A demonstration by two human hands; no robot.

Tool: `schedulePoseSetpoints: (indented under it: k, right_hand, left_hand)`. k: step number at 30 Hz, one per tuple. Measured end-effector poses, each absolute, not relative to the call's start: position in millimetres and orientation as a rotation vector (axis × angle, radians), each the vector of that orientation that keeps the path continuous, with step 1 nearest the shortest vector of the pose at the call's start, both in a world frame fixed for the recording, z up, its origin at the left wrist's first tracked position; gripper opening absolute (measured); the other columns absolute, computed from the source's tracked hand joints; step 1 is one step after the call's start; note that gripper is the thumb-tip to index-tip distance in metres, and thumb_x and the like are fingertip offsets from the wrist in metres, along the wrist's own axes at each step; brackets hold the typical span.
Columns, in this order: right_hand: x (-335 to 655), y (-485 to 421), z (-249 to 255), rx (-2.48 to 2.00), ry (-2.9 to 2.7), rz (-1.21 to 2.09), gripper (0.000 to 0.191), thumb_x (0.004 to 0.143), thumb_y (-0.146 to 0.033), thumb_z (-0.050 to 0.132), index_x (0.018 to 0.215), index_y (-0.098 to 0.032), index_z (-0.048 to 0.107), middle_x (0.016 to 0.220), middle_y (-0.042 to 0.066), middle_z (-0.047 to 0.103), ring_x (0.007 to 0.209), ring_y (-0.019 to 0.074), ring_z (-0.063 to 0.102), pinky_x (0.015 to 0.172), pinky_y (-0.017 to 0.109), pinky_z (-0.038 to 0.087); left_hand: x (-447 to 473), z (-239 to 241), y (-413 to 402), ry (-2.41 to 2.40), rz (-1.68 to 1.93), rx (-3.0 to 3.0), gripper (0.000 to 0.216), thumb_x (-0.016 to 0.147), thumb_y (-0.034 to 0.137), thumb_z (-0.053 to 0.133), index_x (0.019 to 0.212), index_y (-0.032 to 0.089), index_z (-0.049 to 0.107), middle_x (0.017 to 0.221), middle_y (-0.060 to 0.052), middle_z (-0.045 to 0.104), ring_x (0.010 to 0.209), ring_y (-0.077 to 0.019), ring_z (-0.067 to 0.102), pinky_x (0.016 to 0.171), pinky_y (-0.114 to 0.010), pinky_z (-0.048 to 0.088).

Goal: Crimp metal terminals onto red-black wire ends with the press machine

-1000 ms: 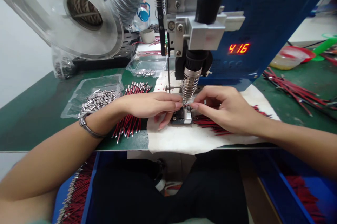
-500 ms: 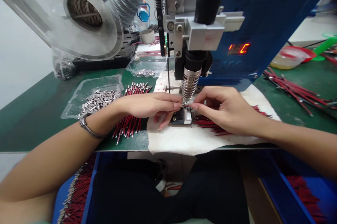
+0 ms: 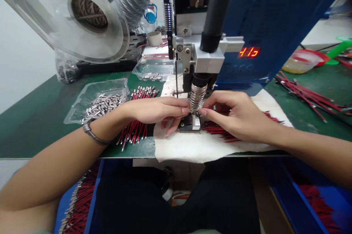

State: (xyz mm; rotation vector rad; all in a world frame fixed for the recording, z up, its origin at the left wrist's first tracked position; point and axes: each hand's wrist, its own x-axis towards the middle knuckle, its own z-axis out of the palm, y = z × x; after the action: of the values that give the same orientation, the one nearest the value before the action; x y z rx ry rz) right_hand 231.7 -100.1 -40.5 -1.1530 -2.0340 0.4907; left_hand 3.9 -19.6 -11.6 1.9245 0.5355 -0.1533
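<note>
My left hand (image 3: 165, 111) is closed in a pinch at the left side of the soldering head (image 3: 197, 96); what its fingertips hold is too small to make out. From the other side, my right hand (image 3: 233, 113) pinches the end of a thin red and black wire, now mostly hidden behind the spring-wrapped tip. The tip is down between my fingertips, just above a small metal fixture (image 3: 196, 122). Under my right hand lies a bunch of red and black wires (image 3: 222, 131) on a white cloth (image 3: 181, 149).
A clear tray (image 3: 71, 113) of small metal cylinders stands left, beside wires with metal ends (image 3: 134, 133). Overhead left hangs a large clear spool (image 3: 55, 25). The blue machine (image 3: 247, 14) rises behind my hands. More wires (image 3: 308, 94) lie right; blue bins (image 3: 95, 197) sit below the table edge.
The soldering head has come down and slightly left, between my fingertips. The red digits on the machine's display have changed. Both hands stay nearly where they were.
</note>
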Motion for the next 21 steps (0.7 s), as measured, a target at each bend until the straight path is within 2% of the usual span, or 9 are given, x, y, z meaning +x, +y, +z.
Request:
schedulePoseSetpoints:
  k: [8, 14, 21]
  right_hand:
    - [230.8, -100.1, -39.9, -1.149, -2.037, 0.474, 0.012, 0.089, -0.026, 0.069, 0.08, -0.018, 0.07, 0.071, -0.001, 0.067, 0.057, 0.0094, 0.053, 0.053, 0.024, 0.04]
    - [231.2, -100.4, -40.7, -1.149, -2.038, 0.473, 0.012, 0.089, -0.025, 0.069, 0.08, -0.019, 0.07, 0.07, -0.002, 0.067, 0.057, 0.0092, 0.053, 0.053, 0.024, 0.039]
    - [231.4, -100.8, -40.6, -1.148, -2.037, 0.482, 0.011, 0.089, -0.025, 0.069, 0.08, -0.019, 0.07, 0.071, -0.002, 0.067, 0.057, 0.0091, 0.054, 0.053, 0.024, 0.04]
  left_hand:
    - [3.5, -11.7, -19.9, 0.546, -0.154, 1.923, 0.032, 0.104, 0.036, 0.038, 0.081, 0.018, 0.049, 0.063, -0.002, 0.065, 0.06, -0.0133, 0.055, 0.058, -0.025, 0.043]
    - [3.1, -12.6, -20.1, 0.532, -0.122, 1.927, 0.027, 0.105, 0.035, 0.037, 0.093, 0.017, 0.053, 0.063, -0.001, 0.064, 0.058, -0.0135, 0.054, 0.057, -0.025, 0.043]
    - [3.3, -12.8, -19.2, 0.532, -0.145, 1.92, 0.03, 0.105, 0.035, 0.038, 0.082, 0.018, 0.049, 0.063, -0.002, 0.064, 0.059, -0.0128, 0.054, 0.057, -0.024, 0.044]
